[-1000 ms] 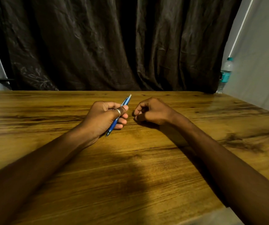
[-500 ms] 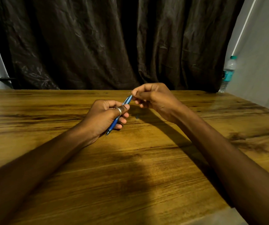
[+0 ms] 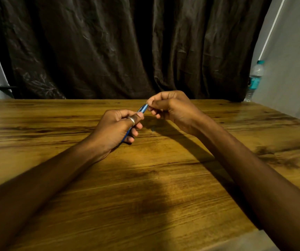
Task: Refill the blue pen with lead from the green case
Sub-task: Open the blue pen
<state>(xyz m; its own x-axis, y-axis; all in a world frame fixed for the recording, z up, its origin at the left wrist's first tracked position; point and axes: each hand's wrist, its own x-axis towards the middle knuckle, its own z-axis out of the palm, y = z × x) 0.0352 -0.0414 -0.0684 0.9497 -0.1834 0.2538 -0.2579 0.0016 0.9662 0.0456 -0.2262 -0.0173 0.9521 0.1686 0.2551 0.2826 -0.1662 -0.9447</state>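
My left hand [image 3: 117, 126] is closed around the blue pen [image 3: 142, 109], which slants up and to the right above the wooden table [image 3: 145, 196]. Only the pen's shiny upper end and a strip of barrel below my fingers show. A ring sits on my left thumb. My right hand [image 3: 172, 109] is raised off the table, with thumb and forefinger pinched at the pen's upper end. Whether a lead is between those fingertips is too small to tell. The green case is not in view.
A tiny bluish piece [image 3: 152, 129] lies on the table in the shadow under my right hand. A plastic water bottle [image 3: 254, 80] stands at the far right corner by the wall. A dark curtain [image 3: 127, 48] hangs behind the table's far edge.
My right hand lifted off the table and moved up and left to the pen's upper end, where it now pinches. My left hand kept the pen nearly still.
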